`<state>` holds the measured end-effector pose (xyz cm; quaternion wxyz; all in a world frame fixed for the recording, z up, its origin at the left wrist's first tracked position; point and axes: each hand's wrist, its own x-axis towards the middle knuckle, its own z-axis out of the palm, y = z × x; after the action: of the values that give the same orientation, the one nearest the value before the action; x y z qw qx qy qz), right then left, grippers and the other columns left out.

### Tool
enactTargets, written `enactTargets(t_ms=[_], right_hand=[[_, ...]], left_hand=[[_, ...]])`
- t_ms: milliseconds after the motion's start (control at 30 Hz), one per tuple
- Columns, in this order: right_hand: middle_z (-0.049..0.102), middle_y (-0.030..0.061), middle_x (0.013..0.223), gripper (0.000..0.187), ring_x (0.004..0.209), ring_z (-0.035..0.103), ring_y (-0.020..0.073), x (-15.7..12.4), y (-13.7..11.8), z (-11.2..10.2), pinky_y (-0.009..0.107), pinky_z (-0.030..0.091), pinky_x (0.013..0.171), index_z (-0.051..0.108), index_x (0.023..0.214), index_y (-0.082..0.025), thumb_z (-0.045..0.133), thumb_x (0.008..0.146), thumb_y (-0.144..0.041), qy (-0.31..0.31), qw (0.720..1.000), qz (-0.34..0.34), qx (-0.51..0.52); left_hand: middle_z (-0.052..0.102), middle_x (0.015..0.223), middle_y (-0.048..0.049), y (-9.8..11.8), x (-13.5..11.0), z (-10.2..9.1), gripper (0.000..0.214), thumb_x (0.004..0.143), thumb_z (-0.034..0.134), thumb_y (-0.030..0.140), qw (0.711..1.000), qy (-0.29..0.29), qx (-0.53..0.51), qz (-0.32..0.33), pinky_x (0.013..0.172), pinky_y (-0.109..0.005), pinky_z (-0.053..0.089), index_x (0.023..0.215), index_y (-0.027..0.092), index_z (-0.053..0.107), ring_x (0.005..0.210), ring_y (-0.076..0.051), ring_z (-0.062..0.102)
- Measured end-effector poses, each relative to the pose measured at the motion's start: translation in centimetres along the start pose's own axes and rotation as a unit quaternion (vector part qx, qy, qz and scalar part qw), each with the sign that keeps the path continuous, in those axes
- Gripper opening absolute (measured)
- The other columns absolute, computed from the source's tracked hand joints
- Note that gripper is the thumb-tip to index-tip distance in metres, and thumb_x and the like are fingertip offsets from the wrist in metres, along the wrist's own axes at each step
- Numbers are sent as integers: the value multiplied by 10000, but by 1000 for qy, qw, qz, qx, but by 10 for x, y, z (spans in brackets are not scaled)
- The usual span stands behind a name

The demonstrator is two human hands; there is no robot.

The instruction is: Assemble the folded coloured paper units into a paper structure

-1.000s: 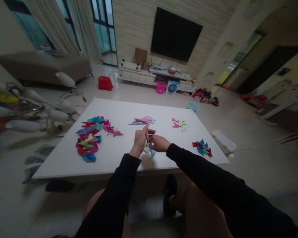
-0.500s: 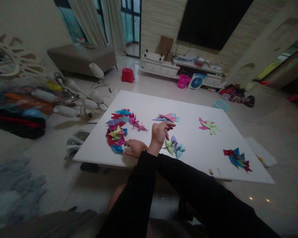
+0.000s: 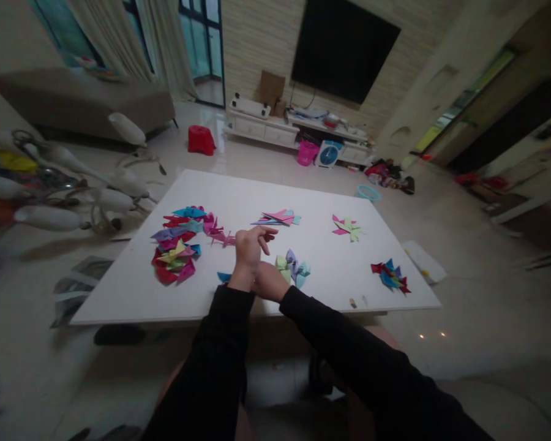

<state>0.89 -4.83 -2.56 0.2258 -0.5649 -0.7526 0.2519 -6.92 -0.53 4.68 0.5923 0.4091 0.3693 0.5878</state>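
Observation:
My left hand [image 3: 253, 248] hovers over the middle of the table with loosely bent fingers, holding nothing. Crossed beneath its wrist is my right hand [image 3: 270, 283], its fingers mostly hidden. A blue folded-paper piece [image 3: 223, 277] pokes out left of the crossed wrists, apparently in the right hand's grip. Left of them lies a curved cluster of colourful origami pieces [image 3: 177, 251], with pink paper cranes [image 3: 220, 236] at its right side. Green, purple and teal origami pieces [image 3: 294, 267] sit just right of the hands. Beyond the left hand are pink and blue folded papers [image 3: 280, 217].
The white table [image 3: 133, 294] also bears green and pink folded papers [image 3: 348, 228] and a red and blue origami group [image 3: 391, 276] at right. A red stool [image 3: 201, 140] and a lamp fixture with white shades [image 3: 126, 128] are on the floor beyond and left.
My right hand has drawn back rightward under the left wrist, and the blue paper piece has moved away from the cluster with it. The camera view has swung right.

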Motion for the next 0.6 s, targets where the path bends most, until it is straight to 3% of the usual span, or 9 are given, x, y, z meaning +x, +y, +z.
enactTargets(t_ms=[67,133,200,267,333,467,600], right_hand=[[720,19,812,55,764,630,172,-26,28,-37,291,455,749,716,804,-196,663,822,-196,53,998,22,26],[716,16,774,81,734,629,164,-46,53,-69,288,466,741,712,784,-189,648,822,-220,149,982,75,93],[709,18,746,118,725,628,167,-60,73,-92,296,477,743,708,762,-180,661,812,-276,239,951,116,158],[712,23,754,144,738,631,171,-67,85,-107,303,485,759,709,761,-174,677,798,-310,290,927,123,203],[717,25,765,152,748,637,172,-71,90,-118,298,488,745,712,772,-175,689,794,-324,306,918,115,225],[726,27,781,149,743,649,172,-74,88,-133,268,471,640,723,806,-184,672,822,-323,313,917,106,222],[733,26,809,114,772,667,170,-75,92,-145,262,476,641,735,831,-196,663,846,-284,319,925,79,189]], left_hand=[[489,378,-33,-2,-1,3,281,735,558,306,999,19,15,27,772,-368,507,495,212,669,652,-226,613],[578,479,-49,-6,-4,9,331,766,584,348,999,28,17,29,735,-341,498,467,210,621,677,-210,617],[671,631,-68,-11,-7,18,361,783,604,398,999,34,16,5,691,-316,489,485,193,603,690,-189,621],[712,758,-67,-18,-9,28,286,763,640,410,999,26,36,-28,661,-295,480,602,174,653,685,-169,621],[722,847,-59,-26,-11,39,222,720,691,382,995,11,73,-68,658,-282,481,788,171,694,711,-166,641],[727,1023,-83,-44,-13,64,443,718,725,338,983,-17,92,-155,725,-301,531,1128,200,632,890,-214,710],[725,1027,-82,-58,-13,93,462,784,683,299,978,-42,43,-199,791,-335,563,1222,192,581,849,-194,727]])
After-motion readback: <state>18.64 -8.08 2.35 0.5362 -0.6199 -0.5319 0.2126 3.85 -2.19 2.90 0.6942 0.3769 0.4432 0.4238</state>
